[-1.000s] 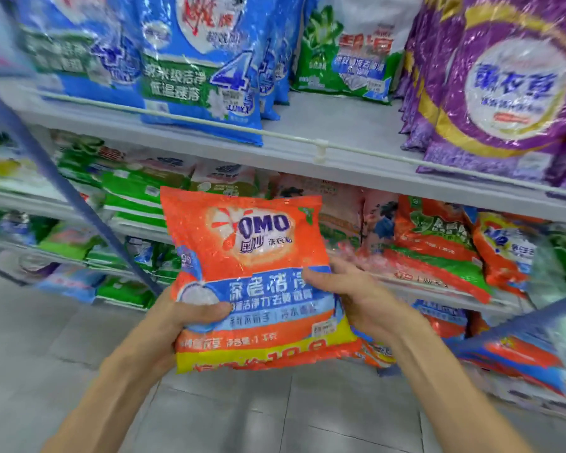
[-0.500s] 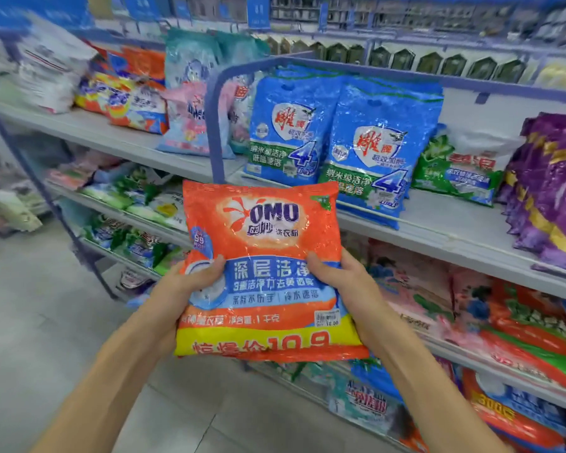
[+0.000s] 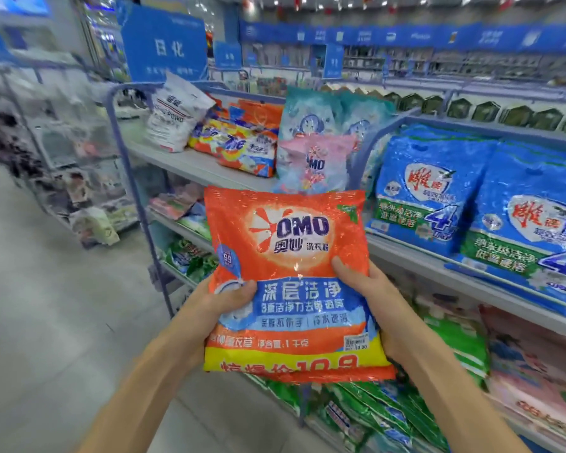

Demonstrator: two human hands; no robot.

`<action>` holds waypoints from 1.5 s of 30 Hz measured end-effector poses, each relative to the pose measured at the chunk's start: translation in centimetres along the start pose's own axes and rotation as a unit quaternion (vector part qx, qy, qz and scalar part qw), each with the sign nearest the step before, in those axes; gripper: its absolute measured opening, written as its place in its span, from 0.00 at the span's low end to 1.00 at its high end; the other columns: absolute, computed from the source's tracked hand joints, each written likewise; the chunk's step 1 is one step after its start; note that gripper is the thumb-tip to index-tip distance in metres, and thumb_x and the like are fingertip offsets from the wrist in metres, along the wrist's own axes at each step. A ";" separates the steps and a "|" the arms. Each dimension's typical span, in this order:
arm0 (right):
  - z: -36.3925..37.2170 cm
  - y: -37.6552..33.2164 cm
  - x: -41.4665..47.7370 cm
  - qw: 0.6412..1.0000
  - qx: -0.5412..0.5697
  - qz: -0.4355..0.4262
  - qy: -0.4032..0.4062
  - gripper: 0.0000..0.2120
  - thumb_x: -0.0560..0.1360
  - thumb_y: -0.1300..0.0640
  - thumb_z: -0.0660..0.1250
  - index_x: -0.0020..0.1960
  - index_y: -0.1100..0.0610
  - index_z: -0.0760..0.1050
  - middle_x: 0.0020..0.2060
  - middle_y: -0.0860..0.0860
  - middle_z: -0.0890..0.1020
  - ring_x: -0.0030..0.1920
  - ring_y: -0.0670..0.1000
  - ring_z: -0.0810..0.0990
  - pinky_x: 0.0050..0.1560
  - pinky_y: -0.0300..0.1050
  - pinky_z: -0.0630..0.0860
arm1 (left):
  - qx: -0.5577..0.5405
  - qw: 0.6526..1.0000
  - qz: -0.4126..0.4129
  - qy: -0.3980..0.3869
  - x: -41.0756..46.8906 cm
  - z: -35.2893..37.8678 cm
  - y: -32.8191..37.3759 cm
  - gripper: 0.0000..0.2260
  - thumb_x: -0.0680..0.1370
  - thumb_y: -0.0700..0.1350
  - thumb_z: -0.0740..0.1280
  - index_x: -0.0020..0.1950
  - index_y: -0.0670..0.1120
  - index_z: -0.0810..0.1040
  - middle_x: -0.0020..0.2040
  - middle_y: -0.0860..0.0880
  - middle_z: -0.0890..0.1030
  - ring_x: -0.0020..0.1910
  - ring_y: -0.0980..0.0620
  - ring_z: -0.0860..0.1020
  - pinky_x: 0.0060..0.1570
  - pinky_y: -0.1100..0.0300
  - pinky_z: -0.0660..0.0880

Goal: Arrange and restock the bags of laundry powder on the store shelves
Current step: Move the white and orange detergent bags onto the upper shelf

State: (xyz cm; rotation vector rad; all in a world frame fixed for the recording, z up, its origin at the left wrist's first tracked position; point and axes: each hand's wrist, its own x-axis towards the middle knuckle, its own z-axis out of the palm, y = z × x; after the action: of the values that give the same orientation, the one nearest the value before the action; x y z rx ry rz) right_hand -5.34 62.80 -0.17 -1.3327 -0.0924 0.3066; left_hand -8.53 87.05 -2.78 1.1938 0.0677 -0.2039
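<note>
One orange OMO bag [image 3: 288,276] is upright in the air in front of the shelves, touching none of them. Your left hand [image 3: 209,308] grips its lower left edge and your right hand [image 3: 383,308] grips its lower right edge, both thumbs pressed on the front. You can read "OMO", "深层洁净" and "10.9" on a yellow band. Behind it a pink OMO bag [image 3: 314,165] stands on the upper shelf [image 3: 190,165], with Tide bags [image 3: 239,148] at its left and blue bags [image 3: 428,197] marked "4" at its right. Compared with half a second ago, the view is higher, and a blue sign [image 3: 167,50] reading "日化" now shows.
</note>
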 end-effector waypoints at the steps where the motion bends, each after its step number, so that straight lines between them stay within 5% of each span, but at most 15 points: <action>1: 1.0 0.2 1.3 1.000 0.001 0.000 -0.002 0.17 0.77 0.50 0.70 0.64 0.50 0.77 0.54 0.56 0.87 0.52 0.61 0.87 0.55 0.62 0.82 | -0.005 1.000 -0.001 -0.007 0.3 -1.2 0.6 0.32 0.62 0.50 0.84 0.63 0.43 0.81 0.57 0.36 0.84 0.51 0.33 0.85 0.43 0.44 0.83; 6: 6.6 1.3 8.8 1.000 0.016 0.011 -0.002 0.17 0.75 0.56 0.73 0.63 0.52 0.78 0.53 0.58 0.87 0.51 0.65 0.87 0.58 0.66 0.80 | -0.041 0.999 0.011 0.023 3.1 -7.6 3.7 0.37 0.58 0.51 0.86 0.64 0.42 0.81 0.59 0.35 0.83 0.51 0.33 0.84 0.42 0.45 0.83; 12: 14.0 2.6 19.9 0.999 0.040 0.016 -0.024 0.24 0.70 0.60 0.75 0.65 0.52 0.78 0.52 0.60 0.87 0.49 0.64 0.87 0.54 0.64 0.82 | -0.060 0.992 0.008 0.115 8.9 -17.3 8.0 0.30 0.67 0.48 0.82 0.65 0.41 0.79 0.59 0.34 0.83 0.54 0.30 0.83 0.52 0.34 0.80; 17: 20.6 3.4 28.4 0.995 0.082 0.025 -0.050 0.24 0.72 0.57 0.74 0.67 0.52 0.77 0.55 0.61 0.86 0.53 0.64 0.86 0.56 0.63 0.82 | -0.050 0.989 0.012 0.140 13.0 -25.2 12.7 0.19 0.73 0.42 0.77 0.63 0.40 0.81 0.57 0.34 0.84 0.51 0.32 0.84 0.44 0.40 0.83; 20: 24.3 3.8 33.1 0.994 0.088 0.041 -0.044 0.24 0.72 0.49 0.73 0.66 0.56 0.78 0.55 0.61 0.86 0.53 0.64 0.86 0.53 0.59 0.84 | -0.068 0.986 0.025 0.149 15.3 -29.2 14.9 0.18 0.73 0.46 0.77 0.60 0.42 0.83 0.57 0.35 0.84 0.52 0.32 0.84 0.49 0.36 0.82; 24: 28.7 4.5 38.4 0.996 0.067 0.046 -0.039 0.24 0.73 0.46 0.72 0.64 0.57 0.79 0.55 0.61 0.86 0.54 0.65 0.86 0.61 0.65 0.80 | -0.064 0.982 0.014 0.176 18.9 -34.7 17.6 0.23 0.72 0.50 0.72 0.64 0.43 0.80 0.57 0.35 0.84 0.55 0.32 0.83 0.63 0.33 0.74; 34: 38.6 6.8 48.7 0.993 0.110 0.027 0.044 0.23 0.76 0.46 0.71 0.67 0.56 0.78 0.57 0.61 0.86 0.57 0.66 0.84 0.65 0.70 0.76 | -0.049 0.994 0.000 0.095 27.5 -47.6 24.8 0.23 0.75 0.53 0.67 0.66 0.43 0.78 0.56 0.37 0.85 0.50 0.36 0.85 0.43 0.44 0.84; 39: 39.3 6.4 52.0 0.984 0.129 0.006 0.125 0.24 0.76 0.39 0.68 0.64 0.54 0.80 0.54 0.60 0.86 0.55 0.65 0.86 0.63 0.68 0.77 | 0.001 0.999 -0.002 0.054 33.4 -49.5 26.2 0.20 0.77 0.55 0.67 0.67 0.49 0.78 0.58 0.40 0.85 0.54 0.36 0.84 0.57 0.39 0.79; 41: 39.0 5.8 53.3 0.980 0.131 -0.003 0.150 0.23 0.77 0.38 0.67 0.61 0.54 0.82 0.53 0.60 0.87 0.52 0.63 0.87 0.61 0.65 0.79 | 0.018 0.998 -0.015 0.051 36.5 -49.7 26.7 0.20 0.73 0.60 0.70 0.59 0.49 0.82 0.56 0.42 0.85 0.53 0.38 0.85 0.58 0.42 0.78; 43: 38.5 5.0 54.8 0.976 0.135 -0.016 0.172 0.21 0.76 0.39 0.68 0.58 0.54 0.84 0.53 0.60 0.87 0.52 0.62 0.87 0.60 0.64 0.80 | 0.040 0.998 -0.021 0.053 39.7 -49.5 27.5 0.29 0.63 0.70 0.75 0.49 0.47 0.82 0.53 0.43 0.83 0.54 0.40 0.81 0.61 0.43 0.76; 45: 37.9 4.2 56.7 0.970 0.144 -0.031 0.192 0.19 0.75 0.40 0.69 0.55 0.54 0.86 0.53 0.60 0.87 0.51 0.62 0.87 0.60 0.63 0.80 | 0.053 0.998 -0.025 0.037 42.7 -49.0 28.3 0.32 0.64 0.72 0.71 0.52 0.46 0.82 0.55 0.41 0.84 0.58 0.40 0.81 0.68 0.38 0.73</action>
State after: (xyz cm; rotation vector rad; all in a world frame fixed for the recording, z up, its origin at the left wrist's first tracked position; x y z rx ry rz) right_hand 39.11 114.73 -1.29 -1.0769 0.2282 0.0033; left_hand 41.45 137.27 -1.76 1.3072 0.1543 -0.2095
